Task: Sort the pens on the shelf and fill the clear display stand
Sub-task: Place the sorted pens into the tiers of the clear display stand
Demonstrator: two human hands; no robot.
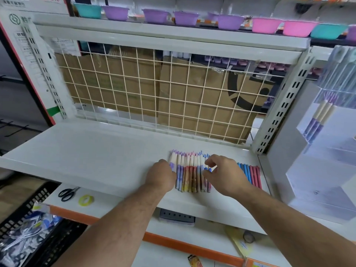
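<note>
A row of patterned pens [190, 172] with cream caps lies side by side on the white shelf [92, 151]. My left hand [160, 175] rests against the left end of that row, fingers curled over the purple pens. My right hand [224, 173] hovers over the row's right end, thumb and forefinger pinching at a blue-tipped pen. To the right lie several plain blue and red pens [250, 175]. The clear display stand [325, 135] stands at the right, with three purple-and-cream pens [319, 117] in an upper compartment.
A wire grid [154, 89] backs the shelf, with cardboard behind it. Coloured plastic bowls [185, 18] line the top shelf. Scissors [67, 193] and a yellow tape roll [86, 199] lie on the lower shelf. A black basket [25, 218] sits bottom left.
</note>
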